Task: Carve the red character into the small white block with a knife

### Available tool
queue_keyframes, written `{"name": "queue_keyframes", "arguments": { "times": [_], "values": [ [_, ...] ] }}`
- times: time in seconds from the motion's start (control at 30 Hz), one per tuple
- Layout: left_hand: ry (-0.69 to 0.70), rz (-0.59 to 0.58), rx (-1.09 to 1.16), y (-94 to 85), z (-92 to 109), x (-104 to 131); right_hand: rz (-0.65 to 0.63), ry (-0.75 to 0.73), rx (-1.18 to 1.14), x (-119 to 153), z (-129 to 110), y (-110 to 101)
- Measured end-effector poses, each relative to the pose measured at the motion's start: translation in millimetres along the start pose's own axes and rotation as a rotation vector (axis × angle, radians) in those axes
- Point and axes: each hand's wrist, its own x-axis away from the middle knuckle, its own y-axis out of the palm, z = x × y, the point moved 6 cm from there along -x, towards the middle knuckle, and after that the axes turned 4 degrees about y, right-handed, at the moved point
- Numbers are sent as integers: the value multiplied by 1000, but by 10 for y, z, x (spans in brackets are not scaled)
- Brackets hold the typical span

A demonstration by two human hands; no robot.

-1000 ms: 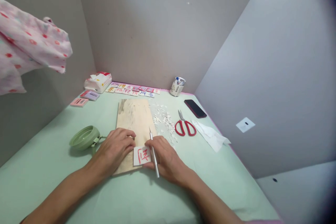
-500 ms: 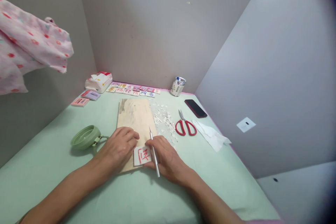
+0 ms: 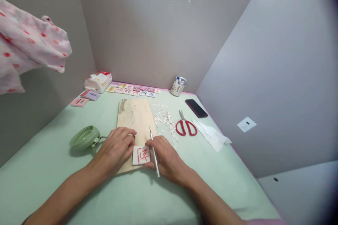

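A white square block with red marks lies over the near end of a wooden board. My right hand grips the block's right edge between thumb and fingers, and a silver craft knife rests in the same hand, blade pointing away from me. On the block's left side, my left hand lies on the board with its fingers curled and touching the block's edge; its fingertips are partly hidden. White shavings are scattered right of the board.
Red-handled scissors, a phone and a crumpled tissue lie to the right. Behind stand a can, rows of lettered tiles and a tissue pack. A green round container is at the left.
The block between my hands has turned slightly and shifted a little left. My left hand has moved slightly left, and the whole view has shifted a little.
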Motion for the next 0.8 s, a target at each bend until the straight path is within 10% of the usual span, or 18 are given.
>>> {"name": "queue_keyframes", "arguments": {
  "times": [0.23,0.43,0.8],
  "values": [
    [-109,93,26,-152,-165,57,17,-12,10,8,19,11],
    [-98,93,156,-242,174,267,53,51,21,21,55,-7],
    [-434,178,507,-290,481,1556,89,26,119,-195,137,-164]
  ]
}}
